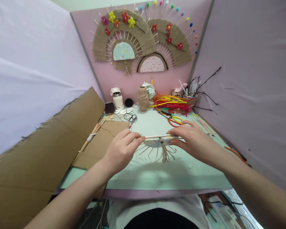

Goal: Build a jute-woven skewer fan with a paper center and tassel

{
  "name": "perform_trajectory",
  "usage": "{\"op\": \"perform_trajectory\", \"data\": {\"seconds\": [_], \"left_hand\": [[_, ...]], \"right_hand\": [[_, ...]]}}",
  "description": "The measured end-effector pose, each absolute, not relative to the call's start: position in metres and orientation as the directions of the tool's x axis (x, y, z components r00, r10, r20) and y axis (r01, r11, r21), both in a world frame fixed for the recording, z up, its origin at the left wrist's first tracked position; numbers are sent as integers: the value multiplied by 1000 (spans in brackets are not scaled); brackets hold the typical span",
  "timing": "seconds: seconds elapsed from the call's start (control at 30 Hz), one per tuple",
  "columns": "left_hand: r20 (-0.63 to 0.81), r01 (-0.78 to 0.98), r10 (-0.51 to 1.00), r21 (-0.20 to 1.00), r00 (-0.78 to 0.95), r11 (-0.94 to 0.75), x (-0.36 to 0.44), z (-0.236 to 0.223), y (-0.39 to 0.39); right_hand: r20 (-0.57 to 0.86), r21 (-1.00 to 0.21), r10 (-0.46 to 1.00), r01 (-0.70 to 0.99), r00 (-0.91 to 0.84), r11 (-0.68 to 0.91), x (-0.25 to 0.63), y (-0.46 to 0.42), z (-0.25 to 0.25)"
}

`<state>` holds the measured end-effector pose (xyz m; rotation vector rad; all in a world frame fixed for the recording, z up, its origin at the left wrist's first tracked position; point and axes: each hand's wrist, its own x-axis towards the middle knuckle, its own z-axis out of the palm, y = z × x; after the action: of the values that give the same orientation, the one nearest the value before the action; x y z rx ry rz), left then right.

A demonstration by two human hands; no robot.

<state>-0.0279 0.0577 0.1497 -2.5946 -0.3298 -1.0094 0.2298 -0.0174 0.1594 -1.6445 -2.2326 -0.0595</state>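
Between my two hands a small half-round fan piece [152, 141] is held up above the table, seen nearly edge-on. It has pale patterned cloth, thin sticks fanning out below and a twine tassel [165, 152] hanging from its middle. My left hand [124, 148] pinches its left end between thumb and fingers. At the opposite end, my right hand [189, 136] grips it, thumb below and fingers above. The far side of the piece is hidden from me.
Cardboard sheets [102, 146] and a bundle of sticks [88, 140] lie at left. Along the back stand a twine spool [143, 98], a white bottle [118, 99], colourful pipe cleaners [170, 103] and a pot with twigs [192, 98]. Scissors [176, 121] lie behind my right hand. Decorated fans [124, 30] hang above.
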Motion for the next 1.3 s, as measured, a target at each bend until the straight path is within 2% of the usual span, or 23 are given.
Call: {"op": "perform_trajectory", "data": {"seconds": [0.1,0.2,0.37,0.43,0.63,0.83,1.07,1.23,1.3], "left_hand": [[685,327,115,-187,719,-927,-28,149,57],[685,313,160,-104,711,-944,-27,148,57],[699,310,218,-6,681,-951,-23,145,60],[700,317,241,22,673,-948,-23,145,61],[681,405,366,110,634,-908,-23,146,58],[695,472,509,270,508,-839,-15,155,53],[675,272,332,198,658,-942,7,153,52],[680,274,271,106,682,-956,4,151,57],[693,281,273,105,667,-954,0,152,58]], "right_hand": [[335,-174,906,928,-260,331,231,-18,158],[424,-168,863,913,-274,373,232,-18,156],[501,-231,748,765,-436,601,227,-16,155],[518,-248,722,727,-459,641,225,-13,154],[557,-244,703,721,-443,648,222,-7,153],[560,-241,703,725,-438,645,220,-7,154],[552,-243,706,725,-443,645,221,-6,151],[559,-251,705,722,-436,645,221,-7,152],[555,-257,713,726,-430,638,221,-8,152]]}}
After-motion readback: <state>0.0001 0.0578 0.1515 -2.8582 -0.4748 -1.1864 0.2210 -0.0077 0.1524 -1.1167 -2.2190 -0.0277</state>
